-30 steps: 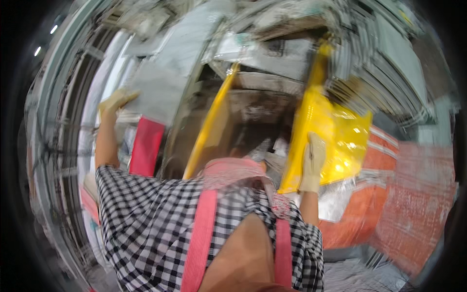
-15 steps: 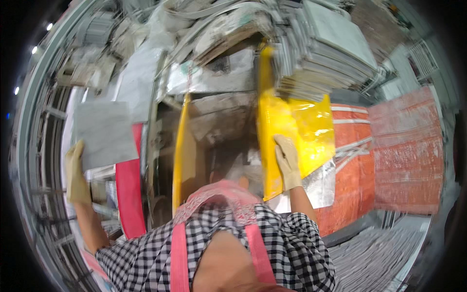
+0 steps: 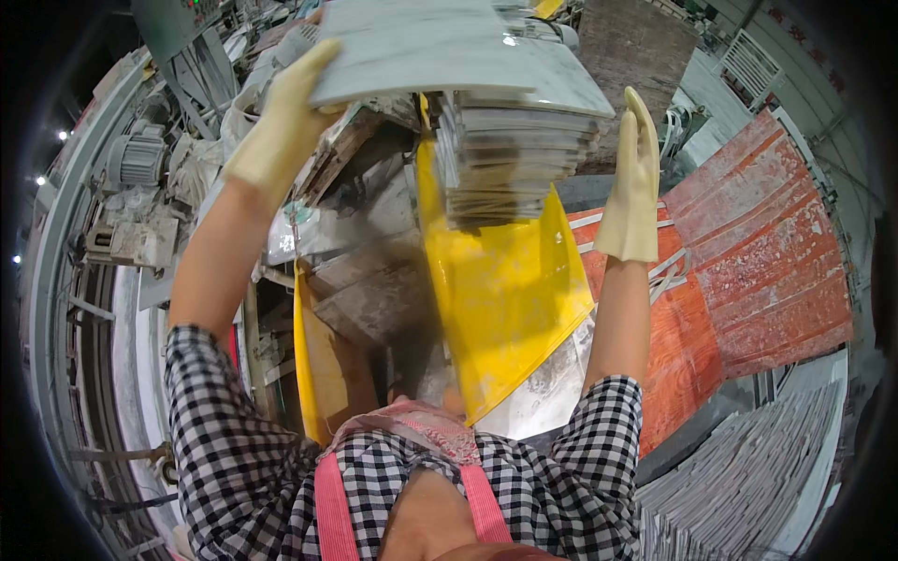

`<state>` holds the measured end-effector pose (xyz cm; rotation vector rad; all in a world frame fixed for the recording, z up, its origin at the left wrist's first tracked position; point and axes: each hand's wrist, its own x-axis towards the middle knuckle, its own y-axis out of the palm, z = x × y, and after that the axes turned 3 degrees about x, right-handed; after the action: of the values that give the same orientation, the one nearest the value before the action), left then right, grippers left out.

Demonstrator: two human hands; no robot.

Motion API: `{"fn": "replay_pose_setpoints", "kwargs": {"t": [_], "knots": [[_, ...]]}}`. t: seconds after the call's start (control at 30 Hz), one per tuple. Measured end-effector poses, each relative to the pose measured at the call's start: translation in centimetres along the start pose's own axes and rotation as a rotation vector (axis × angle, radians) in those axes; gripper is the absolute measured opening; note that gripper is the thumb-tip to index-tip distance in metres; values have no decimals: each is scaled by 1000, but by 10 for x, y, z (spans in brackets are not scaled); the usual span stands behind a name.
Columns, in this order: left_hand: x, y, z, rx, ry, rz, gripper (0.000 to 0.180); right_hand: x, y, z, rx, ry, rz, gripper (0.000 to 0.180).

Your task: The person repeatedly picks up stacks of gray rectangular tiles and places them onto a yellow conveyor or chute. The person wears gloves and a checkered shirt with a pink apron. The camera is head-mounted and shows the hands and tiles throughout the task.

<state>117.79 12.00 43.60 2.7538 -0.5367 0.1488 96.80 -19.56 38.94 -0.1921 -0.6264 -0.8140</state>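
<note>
My left hand [image 3: 290, 126], in a cream rubber glove, grips the left edge of a pale grey-veined marble tile [image 3: 412, 47]. The tile is held level at the top of the view and overlaps the upper left of a tall stack of tiles [image 3: 514, 154]. Just right of the stack, my gloved right hand [image 3: 632, 187] is raised upright, fingers straight and close together, holding nothing. Yellow plastic sheeting [image 3: 505, 299] hangs below the stack, between my forearms. The tile's far edge runs out of view.
Red, dust-smeared boards [image 3: 758, 252] lie to the right, with loose white straps [image 3: 669, 276] beside them. Many thin slabs [image 3: 748, 467] stand packed at the lower right. A grey motor [image 3: 138, 159] and machine frame are on the left. A second yellow panel [image 3: 323, 365] stands near my waist.
My left hand has carried the tile from the far left up to the stack. My right hand has left the yellow sheeting and risen beside the stack. The view has shifted too.
</note>
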Motion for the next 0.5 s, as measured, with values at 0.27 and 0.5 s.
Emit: {"fn": "replay_pose_setpoints", "kwargs": {"t": [0.27,0.5], "knots": [[68,153,32,62,-137,118,24,83,4,-30,61,137,167,67],[46,97,23,727,133,332,24,55,34,-23,-155,97,110,42]]}}
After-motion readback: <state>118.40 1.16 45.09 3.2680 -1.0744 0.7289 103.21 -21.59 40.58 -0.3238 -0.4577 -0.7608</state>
